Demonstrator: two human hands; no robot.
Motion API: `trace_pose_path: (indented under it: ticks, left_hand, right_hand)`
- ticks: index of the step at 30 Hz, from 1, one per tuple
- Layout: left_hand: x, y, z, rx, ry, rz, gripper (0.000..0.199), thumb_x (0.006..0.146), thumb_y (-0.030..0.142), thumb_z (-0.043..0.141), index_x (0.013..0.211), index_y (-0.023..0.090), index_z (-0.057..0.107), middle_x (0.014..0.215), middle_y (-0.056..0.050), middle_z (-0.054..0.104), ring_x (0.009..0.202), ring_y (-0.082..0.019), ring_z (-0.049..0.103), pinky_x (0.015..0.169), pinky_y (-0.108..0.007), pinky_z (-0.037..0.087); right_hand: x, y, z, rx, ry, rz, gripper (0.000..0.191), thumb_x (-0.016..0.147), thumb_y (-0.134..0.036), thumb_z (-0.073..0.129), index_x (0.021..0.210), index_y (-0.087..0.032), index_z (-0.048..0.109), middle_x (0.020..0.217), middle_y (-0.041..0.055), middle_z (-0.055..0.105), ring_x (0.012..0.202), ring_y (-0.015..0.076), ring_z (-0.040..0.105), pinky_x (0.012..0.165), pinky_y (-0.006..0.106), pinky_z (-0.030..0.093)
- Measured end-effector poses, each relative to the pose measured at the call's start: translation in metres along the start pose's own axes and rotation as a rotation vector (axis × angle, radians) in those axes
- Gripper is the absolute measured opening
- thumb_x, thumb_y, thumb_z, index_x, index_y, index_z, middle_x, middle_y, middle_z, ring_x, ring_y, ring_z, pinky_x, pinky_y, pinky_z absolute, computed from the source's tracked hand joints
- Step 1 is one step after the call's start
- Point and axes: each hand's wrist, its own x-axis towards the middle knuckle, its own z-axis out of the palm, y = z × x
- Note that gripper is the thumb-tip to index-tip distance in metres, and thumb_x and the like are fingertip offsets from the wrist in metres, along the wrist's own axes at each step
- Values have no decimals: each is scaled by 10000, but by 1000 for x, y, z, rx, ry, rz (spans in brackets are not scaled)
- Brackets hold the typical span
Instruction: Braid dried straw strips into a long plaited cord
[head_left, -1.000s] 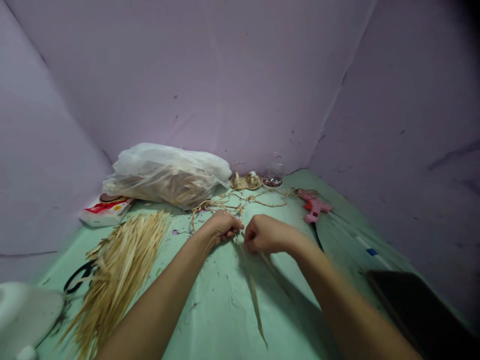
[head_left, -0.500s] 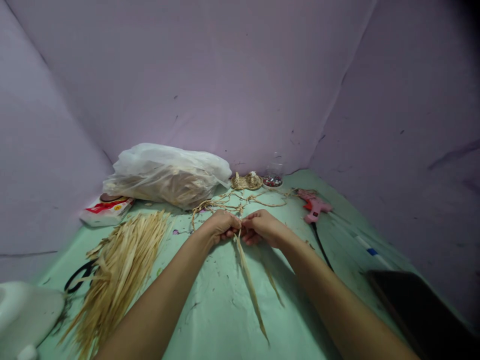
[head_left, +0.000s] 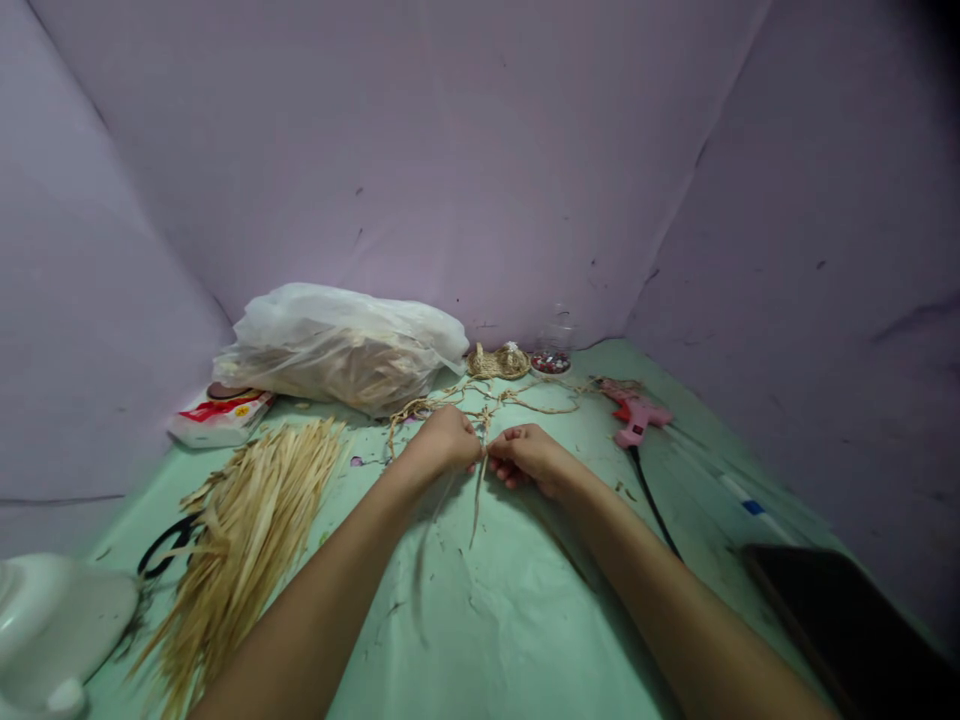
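Nearer than the plastic bag (head_left: 349,345), the left hand (head_left: 450,440) and right hand (head_left: 526,456) pinched one natural-fibre cord (head_left: 486,414), probably so it would not loosen.

No Readable Text in View

Shows coloured, print-like marks only, too small or too blurred to read. On the white packet (head_left: 214,436), at the left of the green-topped counter (head_left: 495,640), carries a red panel (head_left: 202,411) and, near it, a small yellow patch (head_left: 241,410); on both, yields no letter, number or brand sharp enough to make out. On the pink glue gun (head_left: 641,412), at the right, bears a small dark patch (head_left: 637,430) near the black cord (head_left: 655,502), too tiny to tell whether lettered or plain. On the pale strip (head_left: 738,494), farther right, has a blue band (head_left: 752,508) across it, likewise with no legible character.
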Motion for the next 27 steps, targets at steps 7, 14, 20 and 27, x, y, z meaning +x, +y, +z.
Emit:
trace_pose_path:
  ticks: [7,14,20,27]
  left_hand:
    - [-20,19,11,194,66,3,63,529,207,622,531,148,601,473,-33,519,499,-161,493,451,-228,306]
    - [-11,9,-11,-156,-119,-61,87,648,144,535,577,107,569,486,-24,540,342,-78,415,372,-196,295]
    - [1,3,-5,-668,-168,-211,116,694,25,456,751,104,520,531,-9,550,362,-61,455,350,-154,316]
    - [3,-1,9,-783,-411,-261,176,771,102,408,628,97,511,463,-1,482,363,-49,445,359,-136,344]
  right_hand:
    - [4,7,2,35,32,-47,115,607,-85,487,509,-143,500,340,-31,483,297,50,401,300,134,289]
    - [4,7,0,68,4,-90,104,610,-92,476,521,-145,490,344,-60,422,280,33,284,282,154,190]
    - [4,7,-3,113,-65,-89,77,623,-102,473,563,-130,512,422,-53,465,291,16,268,282,147,170]
    - [4,9,-5,141,-70,-116,63,625,-97,497,575,-137,493,435,-53,470,311,17,298,300,140,186]
